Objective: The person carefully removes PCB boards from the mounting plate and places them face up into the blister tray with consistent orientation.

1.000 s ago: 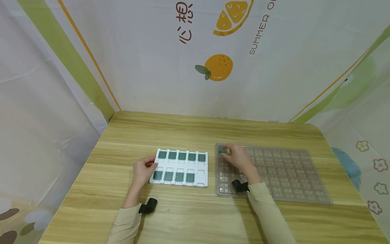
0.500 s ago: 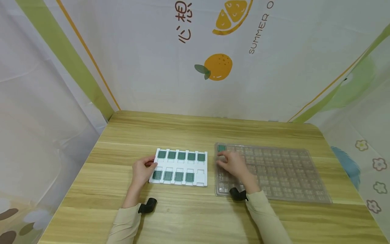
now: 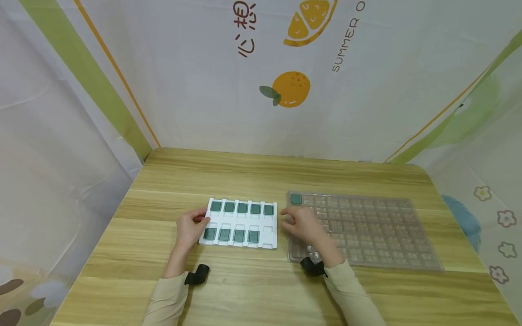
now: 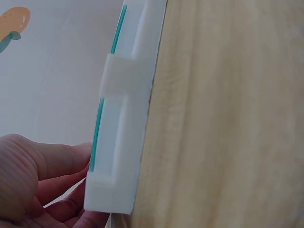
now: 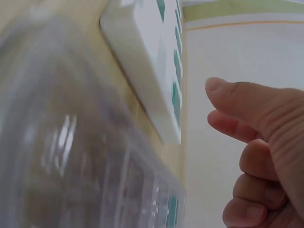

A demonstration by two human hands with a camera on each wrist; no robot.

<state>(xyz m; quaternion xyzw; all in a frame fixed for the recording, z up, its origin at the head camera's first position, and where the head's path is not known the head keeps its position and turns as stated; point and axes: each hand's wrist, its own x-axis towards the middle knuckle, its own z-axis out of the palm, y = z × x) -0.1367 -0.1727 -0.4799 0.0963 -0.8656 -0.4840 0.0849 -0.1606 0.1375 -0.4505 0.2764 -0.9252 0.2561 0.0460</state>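
Note:
A white plastic tray [image 3: 240,221] lies on the table with two rows of pockets, most of them bearing small green circuit boards [image 3: 253,236]. Its front-right pocket is bare. My left hand [image 3: 189,230] pinches the tray's left edge, thumb on top in the left wrist view. Between this tray and a clear plastic tray [image 3: 379,226], my right hand [image 3: 303,224] hovers over the clear tray's left edge. It holds nothing; thumb and forefinger are apart and the other fingers loosely bent in the right wrist view. One green circuit board [image 3: 296,198] sits in the clear tray's back-left pocket.
Both trays rest on a wooden table [image 3: 253,290], with a narrow strip of wood between them. A printed white curtain [image 3: 195,90] hangs behind the table and along its sides. A black wrist camera mount [image 3: 197,275] sticks out from the left sleeve.
My right hand has let go of the green circuit board in the clear tray's back-left pocket and moved left and nearer, towards the white tray. My left hand keeps its place.

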